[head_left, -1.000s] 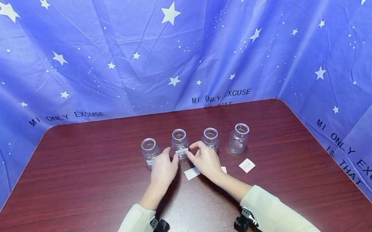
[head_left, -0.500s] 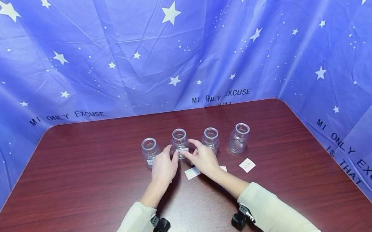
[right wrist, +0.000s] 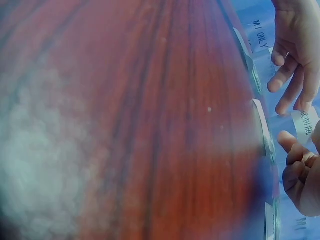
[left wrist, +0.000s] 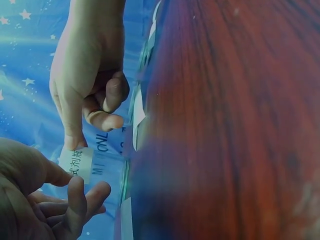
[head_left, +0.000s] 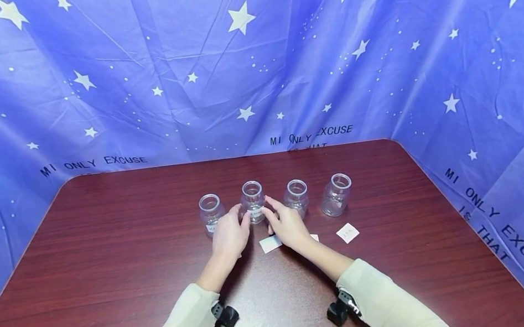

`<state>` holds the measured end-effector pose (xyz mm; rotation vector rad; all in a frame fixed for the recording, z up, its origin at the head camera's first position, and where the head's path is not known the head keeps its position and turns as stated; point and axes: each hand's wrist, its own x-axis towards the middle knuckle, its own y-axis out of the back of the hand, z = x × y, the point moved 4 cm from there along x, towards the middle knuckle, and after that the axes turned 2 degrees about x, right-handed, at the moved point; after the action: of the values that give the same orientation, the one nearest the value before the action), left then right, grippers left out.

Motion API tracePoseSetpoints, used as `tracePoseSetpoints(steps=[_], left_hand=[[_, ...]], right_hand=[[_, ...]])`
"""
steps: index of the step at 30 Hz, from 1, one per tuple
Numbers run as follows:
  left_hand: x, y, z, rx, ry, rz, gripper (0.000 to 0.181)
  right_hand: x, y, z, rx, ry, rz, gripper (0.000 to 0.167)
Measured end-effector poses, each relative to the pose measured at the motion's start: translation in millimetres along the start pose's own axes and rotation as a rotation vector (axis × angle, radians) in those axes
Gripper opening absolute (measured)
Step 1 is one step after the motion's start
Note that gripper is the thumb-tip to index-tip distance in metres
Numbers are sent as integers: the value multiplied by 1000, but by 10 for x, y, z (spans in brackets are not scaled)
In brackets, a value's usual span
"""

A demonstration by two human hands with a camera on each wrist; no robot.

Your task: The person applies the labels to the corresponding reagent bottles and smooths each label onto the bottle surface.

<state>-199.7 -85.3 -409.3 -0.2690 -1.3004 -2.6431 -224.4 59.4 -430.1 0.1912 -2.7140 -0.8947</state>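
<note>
A clear glass jar [head_left: 253, 200] stands upright between both hands in the head view. A white paper label [head_left: 255, 213] with handwritten characters lies across its front. My left hand [head_left: 229, 236] grips the jar's left side, thumb at the label's left end. My right hand [head_left: 291, 227] grips the right side, thumb on the label's right end and forefinger farther back. In the left wrist view, thumbs from both hands meet the label [left wrist: 83, 164] at opposite edges. The jar's lower part is partly hidden by the fingers.
Left of the hands stands a jar [head_left: 210, 211] bearing a label. Two more jars stand to the right, one [head_left: 295, 197] partly behind my right hand, another [head_left: 336, 198] farther right. Paper slips, one [head_left: 270, 244] near the right hand and another [head_left: 348, 233], lie on the brown table [head_left: 128, 249].
My right thumb moved in over the label, then back to its right end, leaving the writing visible again. The left hand and the jars stay almost in place.
</note>
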Motion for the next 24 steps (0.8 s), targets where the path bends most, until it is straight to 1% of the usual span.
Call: tracePoseSetpoints(steps=[3, 9, 11, 15, 18, 22, 24], left_hand=[[7, 7, -3, -5, 12, -17, 36], [18, 29, -6, -14, 35, -60, 37], [19, 21, -9, -9, 34, -66, 37], [8, 9, -11, 3, 28, -72, 38], [1, 12, -3, 13, 16, -81, 41], [9, 13, 7, 16, -1, -93, 44], [12, 13, 8, 10, 3, -102, 44]], right_hand=[[0, -1, 10, 7, -9, -9, 46], [11, 26, 24, 24, -8, 8, 40], [14, 29, 35, 28, -8, 7, 39], [10, 29, 55, 44, -37, 0, 37], [9, 35, 59, 55, -51, 0, 40], [20, 40, 46, 37, -35, 0, 49], [24, 42, 38, 21, -27, -1, 53]])
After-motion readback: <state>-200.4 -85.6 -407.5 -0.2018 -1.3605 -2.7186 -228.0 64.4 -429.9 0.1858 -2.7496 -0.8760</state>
